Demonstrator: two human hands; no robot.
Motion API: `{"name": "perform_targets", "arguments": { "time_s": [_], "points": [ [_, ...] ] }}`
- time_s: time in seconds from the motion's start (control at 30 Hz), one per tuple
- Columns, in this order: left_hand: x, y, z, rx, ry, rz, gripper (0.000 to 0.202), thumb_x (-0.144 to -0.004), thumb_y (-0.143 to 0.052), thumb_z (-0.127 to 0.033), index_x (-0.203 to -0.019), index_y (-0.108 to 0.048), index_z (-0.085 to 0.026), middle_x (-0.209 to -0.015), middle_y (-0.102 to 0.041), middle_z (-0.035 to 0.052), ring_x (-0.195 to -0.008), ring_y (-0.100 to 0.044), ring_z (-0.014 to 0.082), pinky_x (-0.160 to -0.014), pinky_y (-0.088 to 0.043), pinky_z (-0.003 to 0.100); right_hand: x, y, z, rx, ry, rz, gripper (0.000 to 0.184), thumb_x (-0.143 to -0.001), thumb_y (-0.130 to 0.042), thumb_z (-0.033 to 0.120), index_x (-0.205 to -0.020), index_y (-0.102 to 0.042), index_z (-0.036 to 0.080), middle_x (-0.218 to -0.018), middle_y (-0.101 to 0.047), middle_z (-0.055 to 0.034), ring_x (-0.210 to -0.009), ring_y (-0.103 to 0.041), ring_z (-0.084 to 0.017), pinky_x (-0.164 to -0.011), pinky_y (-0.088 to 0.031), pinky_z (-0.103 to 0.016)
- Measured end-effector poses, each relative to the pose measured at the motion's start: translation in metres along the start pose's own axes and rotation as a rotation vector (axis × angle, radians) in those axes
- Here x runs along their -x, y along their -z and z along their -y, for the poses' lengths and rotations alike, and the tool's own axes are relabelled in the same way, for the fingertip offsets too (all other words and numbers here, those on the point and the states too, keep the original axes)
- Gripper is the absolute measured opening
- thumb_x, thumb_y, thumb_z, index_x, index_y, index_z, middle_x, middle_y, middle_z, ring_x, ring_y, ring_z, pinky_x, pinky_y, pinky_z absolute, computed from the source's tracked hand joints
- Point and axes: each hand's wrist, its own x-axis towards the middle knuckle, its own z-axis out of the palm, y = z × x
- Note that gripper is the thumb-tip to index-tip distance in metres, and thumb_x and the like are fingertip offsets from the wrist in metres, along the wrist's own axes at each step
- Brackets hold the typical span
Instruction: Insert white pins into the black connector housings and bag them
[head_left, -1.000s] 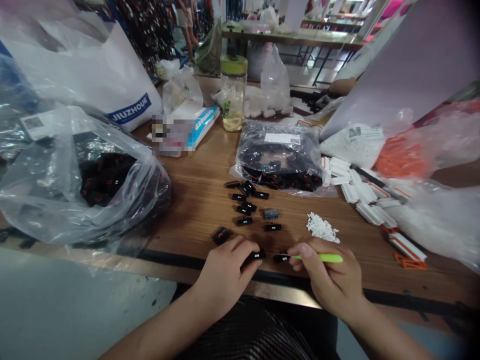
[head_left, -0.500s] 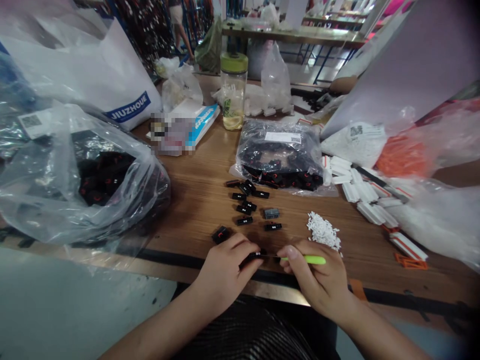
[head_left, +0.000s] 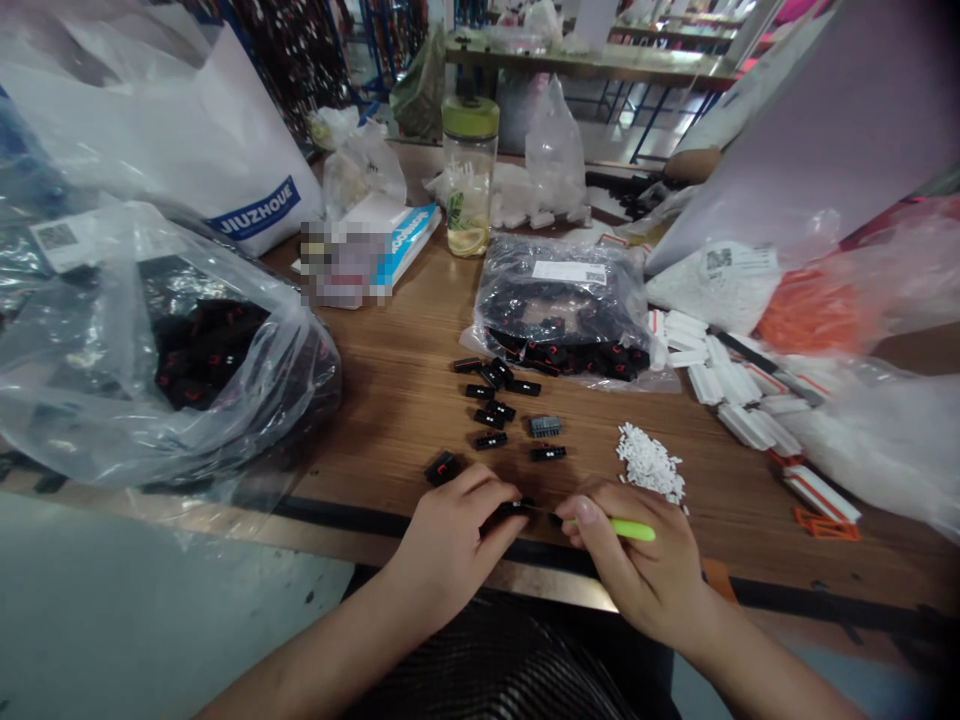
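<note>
My left hand [head_left: 457, 535] is closed round a black plastic connector housing [head_left: 512, 508] near the table's front edge. In my right hand [head_left: 637, 550] is a thin pointed tool with a bright green handle [head_left: 634, 530]; its fine tip is directed left at the housing, and I cannot tell whether it touches. A black housing with a red mark [head_left: 442, 467] lies just beyond my left hand. Several more black housings [head_left: 491, 440] are scattered further back, with a grey connector [head_left: 544, 427] beside them. A pile of small white plugs [head_left: 649, 463] lies beyond my right hand.
An open clear bag [head_left: 300, 400] of black housings stands at left, and a flat bag [head_left: 562, 300] of more lies behind the loose ones. White strips [head_left: 746, 425], orange frames [head_left: 826, 523] and plastic bags crowd the right. A green-lidded bottle [head_left: 469, 180] stands at the back.
The pointed tool in my right hand has tilted slightly, and that hand has shifted a little to the right. My left hand keeps its hold on the housing.
</note>
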Motion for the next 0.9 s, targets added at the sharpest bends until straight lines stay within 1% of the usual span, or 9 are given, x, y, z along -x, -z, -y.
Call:
{"name": "perform_targets", "arguments": {
  "time_s": [0.1,0.3,0.47,0.6,0.73,0.8,0.9],
  "points": [
    [0.0,-0.001,0.0,-0.006,0.001,-0.007,0.011,-0.093,-0.064,-0.02,-0.104,-0.067,-0.019,-0.097,-0.064,0.0022,-0.083,-0.065,0.0164,-0.077,-0.054,0.03,0.002,0.001,-0.002,-0.01,-0.001,0.015,0.022,-0.098,-0.05,0.021,-0.084,-0.067,0.019,-0.062,-0.065,0.0001,-0.053,-0.062,-0.013,-0.052,-0.049,-0.025],
    [0.0,-0.002,0.003,-0.008,0.005,-0.01,0.011,-0.094,-0.064,-0.022,-0.105,-0.068,-0.021,-0.096,-0.064,0.0022,-0.084,-0.065,0.0172,-0.078,-0.054,0.032,0.008,-0.002,-0.008,-0.058,-0.021,-0.047,0.018,-0.097,-0.052,0.017,-0.089,-0.068,0.021,-0.067,-0.069,0.001,-0.055,-0.065,-0.011,-0.054,-0.05,-0.023],
    [0.001,-0.001,0.003,-0.006,0.009,-0.009,0.012,-0.092,-0.065,-0.02,-0.104,-0.067,-0.02,-0.096,-0.064,0.0017,-0.082,-0.065,0.0166,-0.077,-0.054,0.031,0.007,-0.001,-0.006,0.013,-0.015,-0.046,0.02,-0.097,-0.05,0.02,-0.086,-0.067,0.021,-0.062,-0.066,0.0006,-0.052,-0.062,-0.013,-0.051,-0.049,-0.025],
    [0.0,-0.001,0.001,0.002,0.027,0.003,0.012,-0.093,-0.065,-0.021,-0.104,-0.067,-0.021,-0.097,-0.063,0.0015,-0.079,-0.065,0.0156,-0.073,-0.054,0.029,0.001,0.002,0.002,0.072,0.109,0.029,0.02,-0.096,-0.048,0.015,-0.083,-0.062,0.021,-0.064,-0.066,-0.0001,-0.054,-0.062,-0.014,-0.054,-0.048,-0.028],
    [0.0,-0.001,0.002,0.014,0.027,-0.005,0.012,-0.094,-0.063,-0.022,-0.105,-0.067,-0.021,-0.098,-0.064,0.0019,-0.083,-0.065,0.0168,-0.076,-0.054,0.03,-0.003,0.004,0.006,0.119,0.258,0.127,0.016,-0.093,-0.048,0.012,-0.086,-0.059,0.02,-0.074,-0.068,-0.0031,-0.063,-0.064,-0.015,-0.059,-0.049,-0.031],
    [0.0,-0.001,0.002,0.017,0.018,-0.003,0.012,-0.094,-0.062,-0.021,-0.105,-0.067,-0.021,-0.098,-0.064,0.0022,-0.085,-0.066,0.0174,-0.078,-0.054,0.031,-0.004,0.004,0.005,0.108,0.256,0.155,0.015,-0.094,-0.048,0.011,-0.089,-0.059,0.019,-0.077,-0.068,-0.0035,-0.065,-0.064,-0.015,-0.061,-0.05,-0.031],
    [0.0,-0.001,0.002,0.016,0.008,0.001,0.012,-0.094,-0.063,-0.02,-0.105,-0.067,-0.02,-0.098,-0.065,0.0023,-0.086,-0.066,0.0175,-0.078,-0.053,0.031,-0.005,0.004,0.002,0.069,0.203,0.153,0.016,-0.094,-0.048,0.011,-0.086,-0.059,0.02,-0.072,-0.066,-0.0015,-0.061,-0.062,-0.014,-0.058,-0.049,-0.03]
  ]
}}
